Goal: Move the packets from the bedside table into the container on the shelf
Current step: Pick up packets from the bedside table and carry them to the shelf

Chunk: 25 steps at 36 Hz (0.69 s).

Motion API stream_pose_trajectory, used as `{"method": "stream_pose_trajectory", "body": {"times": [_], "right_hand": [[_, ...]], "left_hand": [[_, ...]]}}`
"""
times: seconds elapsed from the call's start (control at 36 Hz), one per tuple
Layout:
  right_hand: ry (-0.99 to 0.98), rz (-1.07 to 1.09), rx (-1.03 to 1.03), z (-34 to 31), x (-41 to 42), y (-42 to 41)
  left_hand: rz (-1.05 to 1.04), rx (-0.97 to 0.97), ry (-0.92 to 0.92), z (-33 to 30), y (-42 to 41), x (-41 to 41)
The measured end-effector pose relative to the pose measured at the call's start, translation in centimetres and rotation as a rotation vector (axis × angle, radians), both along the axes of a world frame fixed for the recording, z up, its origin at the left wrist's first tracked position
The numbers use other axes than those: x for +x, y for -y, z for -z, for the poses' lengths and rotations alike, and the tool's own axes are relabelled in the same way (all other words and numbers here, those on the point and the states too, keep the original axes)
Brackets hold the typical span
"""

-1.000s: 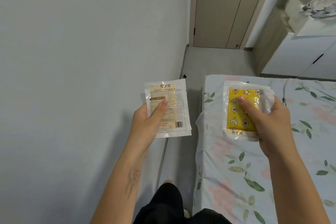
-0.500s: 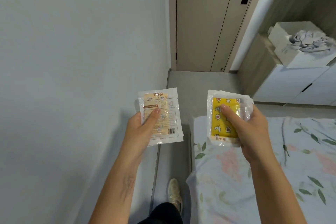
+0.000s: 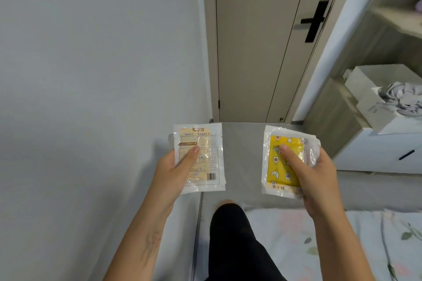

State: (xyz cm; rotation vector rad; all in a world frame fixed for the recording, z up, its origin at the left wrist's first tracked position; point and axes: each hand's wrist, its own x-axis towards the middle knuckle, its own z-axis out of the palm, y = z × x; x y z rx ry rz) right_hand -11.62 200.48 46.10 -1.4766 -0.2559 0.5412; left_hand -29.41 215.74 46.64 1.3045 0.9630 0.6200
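My left hand (image 3: 175, 175) holds a clear packet with pale orange print and a barcode (image 3: 205, 162), thumb pressed on its front. My right hand (image 3: 317, 178) grips a small stack of clear packets with a yellow patterned front (image 3: 277, 166), thumb across the yellow face. Both are held up at chest height over the grey floor. On the shelf unit at the right stand white open containers (image 3: 374, 77); the nearer one (image 3: 392, 121) has crumpled grey cloth in it. The bedside table is out of view.
A grey wall (image 3: 91, 75) fills the left side. Straight ahead is a beige door (image 3: 255, 41) with a black handle (image 3: 315, 20). A bed with a floral sheet (image 3: 342, 246) lies at the lower right, white drawers (image 3: 388, 155) beyond it. My black-clad leg (image 3: 235, 235) is below.
The view has moved forward along the gap between wall and bed, so the door and shelf look closer and the bed has slid down. Both hands keep the same hold on their packets.
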Motion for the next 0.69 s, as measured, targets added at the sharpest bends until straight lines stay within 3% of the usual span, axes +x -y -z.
{"method": "stream_pose_trajectory", "body": {"times": [0.33,0.53,0.69], "right_hand": [[0.016,0.030,0.016,2.3,18.0,-15.9],[0.030,0.060,0.044,-0.9,31.4,-25.1],[0.071,0.108,0.009,-3.1,39.3,-27.7]], "left_hand": [[0.097,0.013,-0.022,2.3,-15.9,18.9],[0.142,0.078,0.019,-1.1,-26.4,33.8],[0.270,0.077,0.063,-3.3,-29.4,44.7]]}}
